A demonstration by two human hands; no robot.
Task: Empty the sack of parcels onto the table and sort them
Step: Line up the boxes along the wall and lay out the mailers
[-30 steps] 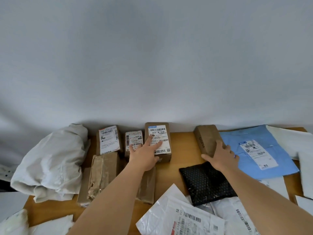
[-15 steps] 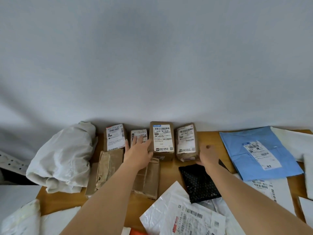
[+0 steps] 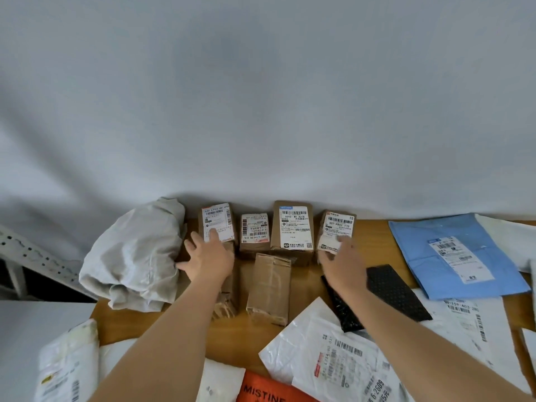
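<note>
- Head view: row of four labelled brown boxes stood against the back wall; emptied sack [image 3: 136, 256] slumped at tabletop [image 3: 374, 227] left end.
- Left hand [image 3: 207, 258] spread flat, fingertips on leftmost box [image 3: 217, 224].
- Right hand [image 3: 342, 264] blurred, at front of rightmost box [image 3: 336, 232]; open or gripping, could not tell.
- Risk judged: uneven push could skew the row or tip the tall box [image 3: 293, 227].
- Taped parcel [image 3: 269, 287] just in front could snag the wrists.
</note>
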